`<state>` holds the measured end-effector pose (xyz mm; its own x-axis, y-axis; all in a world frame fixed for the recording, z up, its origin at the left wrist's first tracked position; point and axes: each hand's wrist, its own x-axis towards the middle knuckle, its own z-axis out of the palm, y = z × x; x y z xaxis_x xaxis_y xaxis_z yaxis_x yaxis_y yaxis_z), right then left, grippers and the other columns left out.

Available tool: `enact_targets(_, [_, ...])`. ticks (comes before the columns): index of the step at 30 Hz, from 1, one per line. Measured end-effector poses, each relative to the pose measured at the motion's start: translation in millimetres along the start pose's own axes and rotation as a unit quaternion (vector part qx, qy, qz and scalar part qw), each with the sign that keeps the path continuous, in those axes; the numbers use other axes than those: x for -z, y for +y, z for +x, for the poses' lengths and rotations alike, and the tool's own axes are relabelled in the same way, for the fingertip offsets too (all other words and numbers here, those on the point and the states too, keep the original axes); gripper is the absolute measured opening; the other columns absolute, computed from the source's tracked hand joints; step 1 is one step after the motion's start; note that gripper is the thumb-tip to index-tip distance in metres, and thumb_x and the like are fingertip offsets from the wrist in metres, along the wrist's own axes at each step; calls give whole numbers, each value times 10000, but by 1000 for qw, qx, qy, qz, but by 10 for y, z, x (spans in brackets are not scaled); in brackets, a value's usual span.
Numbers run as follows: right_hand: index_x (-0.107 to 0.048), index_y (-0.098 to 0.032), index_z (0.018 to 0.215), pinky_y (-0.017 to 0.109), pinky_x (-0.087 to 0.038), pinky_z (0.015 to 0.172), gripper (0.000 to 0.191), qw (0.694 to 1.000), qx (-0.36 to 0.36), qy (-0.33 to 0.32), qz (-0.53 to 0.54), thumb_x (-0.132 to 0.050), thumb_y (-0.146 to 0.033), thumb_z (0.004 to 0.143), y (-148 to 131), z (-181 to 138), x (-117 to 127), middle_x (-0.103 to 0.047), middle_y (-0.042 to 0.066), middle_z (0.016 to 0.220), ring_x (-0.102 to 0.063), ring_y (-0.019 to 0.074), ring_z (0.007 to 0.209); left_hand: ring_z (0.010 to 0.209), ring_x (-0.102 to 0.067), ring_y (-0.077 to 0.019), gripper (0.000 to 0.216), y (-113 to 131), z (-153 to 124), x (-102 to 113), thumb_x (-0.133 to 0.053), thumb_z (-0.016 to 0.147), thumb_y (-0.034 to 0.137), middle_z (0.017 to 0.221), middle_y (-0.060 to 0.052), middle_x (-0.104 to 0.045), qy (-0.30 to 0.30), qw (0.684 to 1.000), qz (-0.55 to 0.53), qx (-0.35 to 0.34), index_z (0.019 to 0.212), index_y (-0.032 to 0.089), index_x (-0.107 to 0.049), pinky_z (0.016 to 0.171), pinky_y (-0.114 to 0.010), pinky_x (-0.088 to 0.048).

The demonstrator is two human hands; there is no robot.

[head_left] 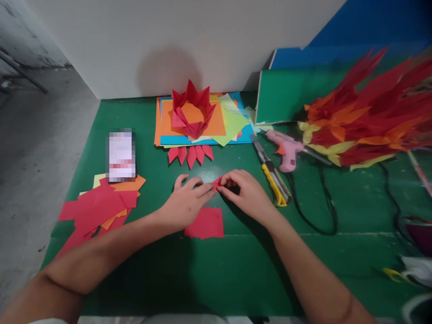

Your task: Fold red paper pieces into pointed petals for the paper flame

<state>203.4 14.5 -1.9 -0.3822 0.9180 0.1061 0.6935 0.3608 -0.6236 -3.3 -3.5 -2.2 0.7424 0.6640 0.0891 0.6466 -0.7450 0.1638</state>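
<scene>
My left hand and my right hand meet over the green table, both pinching a small folded piece of red paper between their fingertips. Just below the hands lies a stack of red paper squares. Beyond them several folded red petals lie in a row. A red paper crown-shaped flower stands on a pile of coloured paper sheets at the back.
A phone lies at the left above red and orange paper scraps. A yellow utility knife and a pink glue gun with a black cord lie right. A big red-orange paper flower fills the far right.
</scene>
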Motion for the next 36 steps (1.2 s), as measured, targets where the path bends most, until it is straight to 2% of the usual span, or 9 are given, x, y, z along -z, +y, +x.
enact_targets(8, [-557, -204, 727, 303, -367, 645, 99, 1000, 1, 0, 24, -608, -188, 810, 6, 6, 14, -573, 7, 702, -489, 170, 688, 1048, -448, -205, 472, 11, 3, 22, -405, 826, 35, 1273, -6, -567, 4, 998, -59, 36, 1217, 263, -539, 937, -436, -265])
enact_targets(14, [-584, -207, 735, 315, -381, 660, 92, 1000, 9, -1, 26, -586, -176, 821, 8, 4, 19, -594, 9, 704, -503, 167, 683, 1070, -440, -230, 503, 24, -2, 19, -414, 826, 57, 1284, -29, -556, -5, 1000, -3, 9, 1283, 253, -489, 962, -485, -233])
enact_targets(20, [-654, -228, 826, 344, -426, 741, 147, 997, 63, -30, 35, -532, -152, 859, 113, -16, 94, -642, 27, 815, -557, 178, 793, 1066, -450, -219, 471, 23, 13, 29, -422, 836, 57, 1267, -15, -570, 2, 1000, -9, 15, 1251, 260, -515, 957, -465, -253])
enact_targets(24, [-706, -243, 877, 338, -453, 715, 289, 989, 143, -43, 11, -456, -99, 860, 205, -34, 170, -604, 46, 824, -555, 173, 800, 1061, -452, -220, 457, 20, 10, 35, -430, 839, 63, 1275, -2, -568, 6, 1000, -15, 17, 1241, 259, -526, 955, -473, -253])
enact_targets(27, [-715, -252, 853, 342, -467, 703, 325, 981, 185, -50, -17, -438, -82, 848, 224, -39, 204, -609, 52, 844, -561, 178, 811, 1072, -451, -225, 456, 17, 7, 35, -429, 839, 63, 1278, -14, -569, 8, 1000, -15, 16, 1237, 260, -535, 970, -485, -244])
enact_targets(32, [-697, -247, 860, 352, -496, 733, 261, 982, 186, -27, -11, -467, -125, 865, 194, -40, 198, -633, 60, 915, -588, 184, 859, 1072, -452, -220, 418, -2, 14, 46, -430, 849, 70, 1258, -2, -588, 15, 999, -45, 24, 1189, 271, -569, 991, -481, -227])
enact_targets(36, [-678, -241, 895, 344, -501, 746, 203, 983, 179, -40, 5, -497, -152, 871, 158, -43, 188, -644, 58, 922, -594, 183, 867, 1071, -450, -218, 404, -16, 12, 46, -432, 852, 76, 1263, 5, -587, 16, 998, -50, 21, 1182, 265, -567, 991, -481, -217])
